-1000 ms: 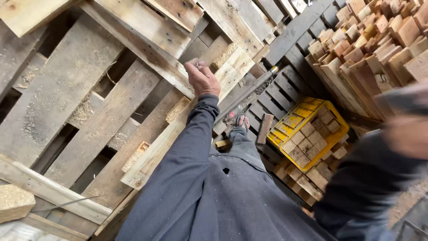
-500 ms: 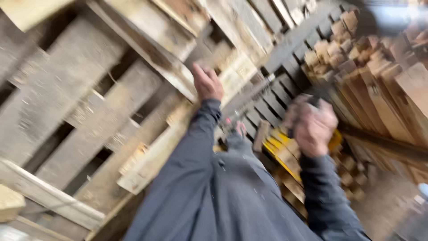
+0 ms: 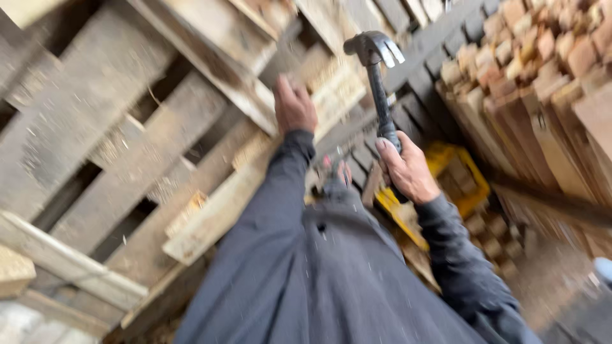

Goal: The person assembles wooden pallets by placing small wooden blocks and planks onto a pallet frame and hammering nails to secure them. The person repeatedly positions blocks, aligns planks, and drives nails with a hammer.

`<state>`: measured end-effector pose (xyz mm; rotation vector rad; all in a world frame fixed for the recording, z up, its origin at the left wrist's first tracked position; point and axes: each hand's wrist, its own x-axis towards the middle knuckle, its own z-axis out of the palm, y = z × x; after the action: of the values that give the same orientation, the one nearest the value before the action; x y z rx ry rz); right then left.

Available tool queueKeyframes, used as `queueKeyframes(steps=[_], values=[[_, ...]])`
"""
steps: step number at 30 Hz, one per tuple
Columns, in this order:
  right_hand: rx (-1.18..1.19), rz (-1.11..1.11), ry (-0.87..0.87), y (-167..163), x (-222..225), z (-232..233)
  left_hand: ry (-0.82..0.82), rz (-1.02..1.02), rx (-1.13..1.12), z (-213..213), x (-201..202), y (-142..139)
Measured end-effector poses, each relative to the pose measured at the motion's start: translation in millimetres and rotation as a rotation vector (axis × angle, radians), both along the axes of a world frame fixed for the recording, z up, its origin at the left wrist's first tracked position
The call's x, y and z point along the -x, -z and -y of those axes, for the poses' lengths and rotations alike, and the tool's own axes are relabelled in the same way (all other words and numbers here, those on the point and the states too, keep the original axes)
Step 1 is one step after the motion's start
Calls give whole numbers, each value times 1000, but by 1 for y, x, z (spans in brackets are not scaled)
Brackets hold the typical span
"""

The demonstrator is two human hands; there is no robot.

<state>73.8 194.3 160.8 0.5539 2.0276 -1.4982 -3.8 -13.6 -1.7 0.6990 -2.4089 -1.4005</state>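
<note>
a hammer raised beside a wooden pallet, one hand on the wood

far left, the pallet (image 3: 121, 159) stands tilted across the view, its pale boards running on a slant with dark gaps between them; the left hand (image 3: 293, 105) reaches out on a dark grey sleeve and rests against the edge of one board, fingers bent over the wood, though blur hides how firmly they clasp it; just right of it the right hand (image 3: 408, 169) is closed round the dark handle of a hammer (image 3: 377, 76), the metal claw head up and near the upper boards, not touching them; lower right, a yellow crate (image 3: 465, 185) holds small wood blocks; far right, stacked timber (image 3: 548, 83) fills the upper corner
</note>
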Motion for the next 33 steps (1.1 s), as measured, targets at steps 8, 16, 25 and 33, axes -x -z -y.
queueKeyframes(steps=[8,16,25,33], values=[[-379,276,-638,-38,119,34,-109,-223,-191,-1,-5,13],[-164,159,-498,-72,131,29,-31,-62,-74,-1,-2,17],[-330,97,-733,-10,96,-5,28,-132,-90,6,-7,8],[-123,-233,-297,-7,-18,-17,-244,-101,-344,34,0,37]])
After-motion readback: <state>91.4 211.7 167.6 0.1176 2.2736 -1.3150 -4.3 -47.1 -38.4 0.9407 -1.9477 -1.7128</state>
